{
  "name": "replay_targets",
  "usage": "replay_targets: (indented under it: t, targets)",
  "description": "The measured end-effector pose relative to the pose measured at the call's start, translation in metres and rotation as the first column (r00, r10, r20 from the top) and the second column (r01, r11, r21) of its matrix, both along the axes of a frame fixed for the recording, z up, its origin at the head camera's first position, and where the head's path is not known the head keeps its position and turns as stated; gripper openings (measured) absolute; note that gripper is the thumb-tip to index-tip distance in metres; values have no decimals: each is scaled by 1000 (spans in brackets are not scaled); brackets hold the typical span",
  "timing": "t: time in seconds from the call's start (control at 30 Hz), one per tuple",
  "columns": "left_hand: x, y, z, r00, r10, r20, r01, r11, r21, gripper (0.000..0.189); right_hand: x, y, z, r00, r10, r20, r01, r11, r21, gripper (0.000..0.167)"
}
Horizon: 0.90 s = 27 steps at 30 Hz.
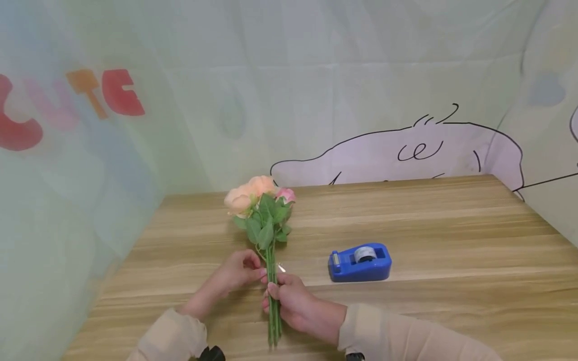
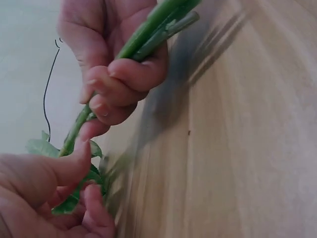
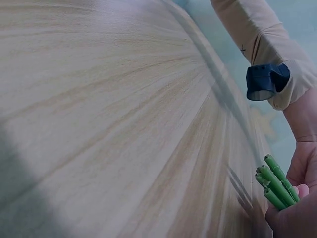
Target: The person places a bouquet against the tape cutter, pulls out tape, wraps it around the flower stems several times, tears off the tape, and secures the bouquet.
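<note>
A bouquet of artificial flowers (image 1: 266,215) with peach and pink blooms, green leaves and bundled green stems (image 1: 273,321) stands out over the table. My right hand (image 1: 295,301) grips the stems around their middle, and the cut ends (image 3: 277,186) stick out of its grasp. Just above it, my left hand (image 1: 237,273) has its thumb tip at the stems, touching or almost touching a right fingertip; its other fingers are bent. Whether it pinches anything is hidden. A small shiny clear strip (image 1: 281,268), perhaps tape, shows beside the stems.
A blue tape dispenser (image 1: 359,262) with a roll of tape rests on the wooden table (image 1: 451,240), right of the bouquet. A printed curtain (image 1: 289,90) hangs behind the table and along its sides. A dark wrist device (image 3: 267,82) sits at the left sleeve.
</note>
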<state>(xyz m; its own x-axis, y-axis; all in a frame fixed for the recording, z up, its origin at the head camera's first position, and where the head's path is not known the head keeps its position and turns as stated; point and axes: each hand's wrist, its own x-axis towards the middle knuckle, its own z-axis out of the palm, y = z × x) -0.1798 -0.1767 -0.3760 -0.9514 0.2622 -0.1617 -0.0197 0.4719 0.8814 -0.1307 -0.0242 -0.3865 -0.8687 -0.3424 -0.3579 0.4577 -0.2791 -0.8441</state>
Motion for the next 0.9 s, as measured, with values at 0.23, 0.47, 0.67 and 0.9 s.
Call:
replay_targets:
  t: [0.23, 0.47, 0.67, 0.9]
  targets:
    - [5, 3, 0, 995, 96, -25, -97, 995, -38, 10, 0, 1, 1, 1000, 5, -8, -5, 1000, -16, 24]
    - [9, 6, -4, 997, 83, 7, -83, 996, 39, 13, 0, 1, -1, 1000, 9, -14, -9, 1000, -19, 23]
    - [14, 9, 0, 991, 11, 130, -32, 986, 165, 18, 1, 2, -4, 1000, 13, -3, -13, 1000, -22, 22]
    - [13, 8, 1, 957, -33, 287, -57, 952, 300, 16, 0, 3, -3, 1000, 18, -25, -18, 1000, -18, 21]
